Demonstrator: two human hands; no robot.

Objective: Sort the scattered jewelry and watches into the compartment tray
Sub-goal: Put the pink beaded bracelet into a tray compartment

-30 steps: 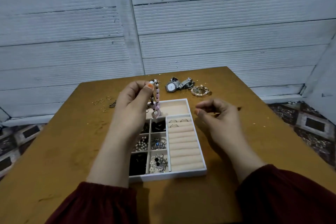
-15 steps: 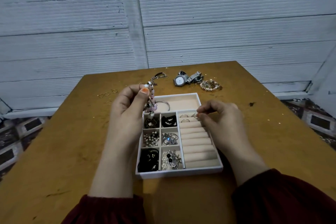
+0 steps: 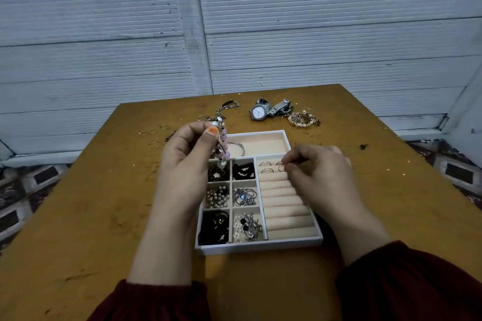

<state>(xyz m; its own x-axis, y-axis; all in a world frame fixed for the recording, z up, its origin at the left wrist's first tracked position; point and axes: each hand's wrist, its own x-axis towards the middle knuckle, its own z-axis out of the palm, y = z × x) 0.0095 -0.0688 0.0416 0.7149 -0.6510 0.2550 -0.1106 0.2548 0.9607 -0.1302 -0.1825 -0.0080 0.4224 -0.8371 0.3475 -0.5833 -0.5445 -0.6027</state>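
Observation:
A white compartment tray [image 3: 260,246] sits mid-table, its small cells filled with beads, black bands and silver pieces. My left hand [image 3: 186,161] pinches a pink and white beaded bracelet [image 3: 223,144] that hangs over the tray's top left cells. My right hand [image 3: 317,172] pinches a small ring [image 3: 281,167] at the top of the ring-roll section, beside two other rings [image 3: 266,167]. A thin bangle [image 3: 236,146] lies in the wide top compartment.
Behind the tray lie a silver watch [image 3: 270,109], a beaded bracelet pile [image 3: 303,119], a chain [image 3: 225,109] and several loose gold rings [image 3: 154,133]. The wooden table [image 3: 91,203] ends at a white panelled wall; tiled floor shows on both sides.
My right hand moved left and down onto the ring rolls with a ring at its fingertips. My left hand kept the bracelet raised. The camera tilted, shifting the view.

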